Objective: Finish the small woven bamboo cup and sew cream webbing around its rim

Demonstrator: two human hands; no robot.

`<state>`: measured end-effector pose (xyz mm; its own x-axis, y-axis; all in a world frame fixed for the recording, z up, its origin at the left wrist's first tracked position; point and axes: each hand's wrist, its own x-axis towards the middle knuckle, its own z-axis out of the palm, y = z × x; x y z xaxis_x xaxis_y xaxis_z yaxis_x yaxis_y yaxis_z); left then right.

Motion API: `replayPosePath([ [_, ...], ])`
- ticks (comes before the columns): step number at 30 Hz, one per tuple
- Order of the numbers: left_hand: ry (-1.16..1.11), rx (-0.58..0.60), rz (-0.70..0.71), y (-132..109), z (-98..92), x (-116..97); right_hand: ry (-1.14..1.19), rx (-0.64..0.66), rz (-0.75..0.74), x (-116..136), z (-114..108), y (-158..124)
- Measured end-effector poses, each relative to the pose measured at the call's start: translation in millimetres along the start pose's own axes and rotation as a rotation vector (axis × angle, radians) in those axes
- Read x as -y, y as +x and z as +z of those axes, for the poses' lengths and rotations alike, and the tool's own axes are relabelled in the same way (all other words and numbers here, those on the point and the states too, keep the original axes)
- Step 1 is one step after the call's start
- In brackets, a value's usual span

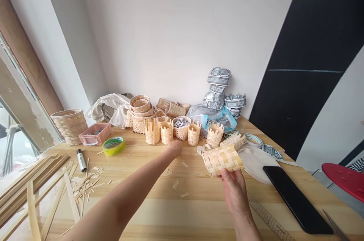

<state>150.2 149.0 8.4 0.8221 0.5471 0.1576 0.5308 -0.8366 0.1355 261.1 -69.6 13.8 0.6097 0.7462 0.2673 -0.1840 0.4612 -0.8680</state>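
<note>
My right hand holds up a flat woven bamboo mat by its lower edge, above the wooden table. My left hand is stretched far forward, resting on the table just in front of a small unfinished woven basket; its fingers are curled under and hidden. Beside that basket stand several more small woven baskets, some with loose upright strips.
Bamboo strips and offcuts lie at the left. A green tape roll, a black marker, a pink box and a larger basket stand at back left. A black phone, a ruler, white cloth and tape are right.
</note>
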Motion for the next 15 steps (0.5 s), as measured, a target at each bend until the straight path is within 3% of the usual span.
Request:
replayPosePath([
  [3, -0.030, 0.037, -0.102, -8.1, -4.0, 8.5, -0.018, -0.011, 0.005, 0.0, 0.5, 0.2],
  [8, -0.084, 0.059, -0.142, -13.2, -21.7, 25.4, 0.002, -0.002, -0.006, 0.3, 1.9, 1.2],
  [11, -0.073, 0.083, -0.088, -16.4, -27.8, 24.9, 0.010, 0.004, -0.002, 0.5, 2.3, 2.2],
  [15, -0.061, 0.203, 0.111, -33.1, -22.0, 8.7, 0.007, -0.019, 0.007, 0.2, 0.6, 3.1],
])
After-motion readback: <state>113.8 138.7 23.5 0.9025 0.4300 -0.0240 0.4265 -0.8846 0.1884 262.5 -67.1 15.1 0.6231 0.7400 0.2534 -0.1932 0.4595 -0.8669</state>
